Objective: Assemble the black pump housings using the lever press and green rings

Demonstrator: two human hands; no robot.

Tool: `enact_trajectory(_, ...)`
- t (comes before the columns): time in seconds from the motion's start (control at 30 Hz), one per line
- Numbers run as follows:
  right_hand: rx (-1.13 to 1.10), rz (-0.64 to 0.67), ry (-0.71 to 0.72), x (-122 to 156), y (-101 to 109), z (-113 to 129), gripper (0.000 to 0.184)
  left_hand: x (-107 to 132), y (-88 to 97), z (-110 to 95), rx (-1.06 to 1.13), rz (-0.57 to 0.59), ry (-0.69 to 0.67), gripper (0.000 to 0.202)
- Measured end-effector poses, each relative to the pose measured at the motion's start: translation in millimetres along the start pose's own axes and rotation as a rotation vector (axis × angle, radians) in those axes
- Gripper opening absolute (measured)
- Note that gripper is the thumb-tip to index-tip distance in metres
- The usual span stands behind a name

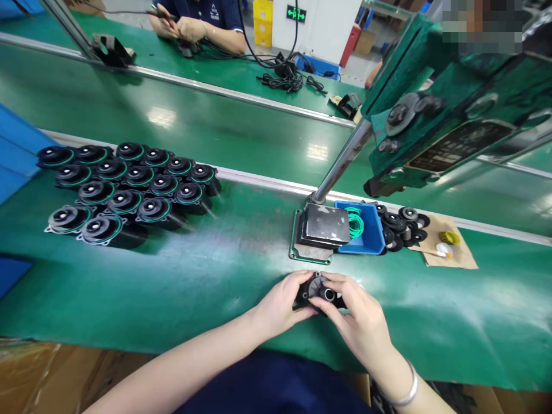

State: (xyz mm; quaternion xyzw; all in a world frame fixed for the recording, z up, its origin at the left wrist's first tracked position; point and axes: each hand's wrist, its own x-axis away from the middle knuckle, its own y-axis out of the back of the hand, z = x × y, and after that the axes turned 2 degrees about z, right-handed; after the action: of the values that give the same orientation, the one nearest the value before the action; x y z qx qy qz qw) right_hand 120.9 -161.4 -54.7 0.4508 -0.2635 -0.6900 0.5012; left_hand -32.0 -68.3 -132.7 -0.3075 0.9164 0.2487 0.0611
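Just in front of me, both hands hold a black pump cover point(318, 287) low over the green table. It is round, with small screw ears and a short open tube that faces up and to the right. My left hand point(284, 302) grips its left side, thumb and fingers bent around the rim. On the other side, my right hand point(360, 313) is closed around the part near the tube. The underside is hidden. Beyond the hands stands the press base point(310, 253) with a metal block point(325, 223) on it.
Several black pump motors point(140, 175) with green rings stand in rows at left. A green hand press point(452, 109) leans in from the right. Near it are a blue bin point(366, 230) of green rings, black rotors point(394, 224) and cardboard point(457, 253). A co-worker point(207, 26) sits opposite.
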Motion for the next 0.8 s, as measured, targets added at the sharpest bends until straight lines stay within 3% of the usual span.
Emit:
enact_trajectory(0.43, 0.009, -0.008, 0.004, -0.5, -0.6, 1.3, 0.019, 0.2, 0.9, -0.2, 0.011, 0.005, -0.011, 0.067)
enact_trajectory(0.8, 0.066, -0.032, -0.035, 3.9, -4.9, 3.0, 0.02, -1.8, 4.1, 1.1, -0.031, -0.015, -0.166, 0.061)
